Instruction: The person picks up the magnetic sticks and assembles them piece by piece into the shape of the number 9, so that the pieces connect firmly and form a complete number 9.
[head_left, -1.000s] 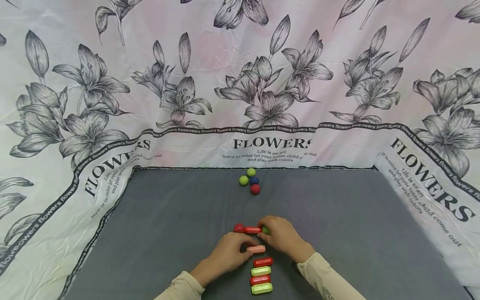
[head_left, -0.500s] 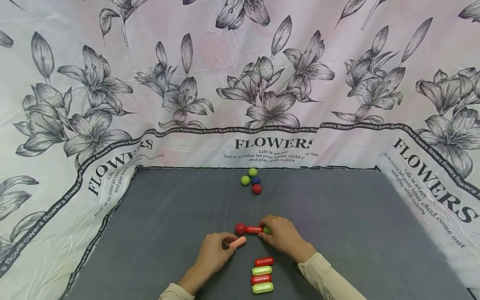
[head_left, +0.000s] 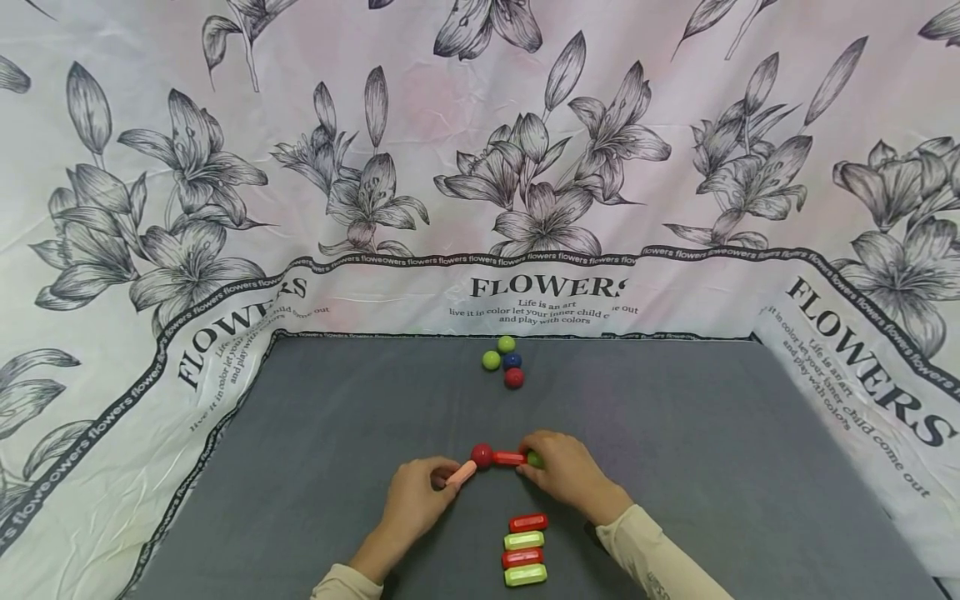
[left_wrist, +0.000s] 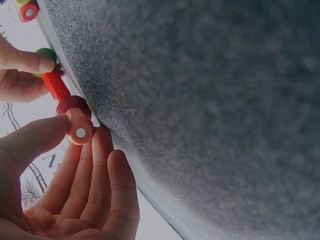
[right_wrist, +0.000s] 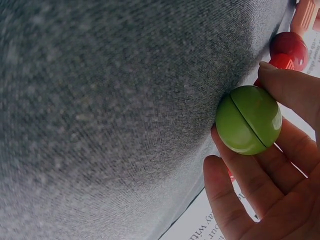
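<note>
In the head view, the left hand (head_left: 416, 492) pinches a peach-coloured faceted bar (head_left: 461, 473) between thumb and fingers, its far end at the side of a glossy dark red ball (head_left: 482, 455). A bright red faceted bar (head_left: 509, 458) runs from that ball to a glossy green ball (right_wrist: 248, 120), gripped between the thumb and fingers of the right hand (head_left: 566, 471). From the head, the right hand hides most of the green ball; the right wrist view bares it, with a dark seam across it and the fingers beneath. Only the left wrist view shows the peach bar's near end, set with a pale round disc (left_wrist: 81, 133), the remaining fingers extended below. The head view alone lays out the dark grey cloth surface (head_left: 360, 400) fully: nearer the person, a column of two red bars (head_left: 528, 522) and two yellow-green bars (head_left: 523, 540); farther off, a cluster of two light green balls (head_left: 491, 360), a dark blue ball (head_left: 512, 360) and another red ball (head_left: 513, 378)
</note>
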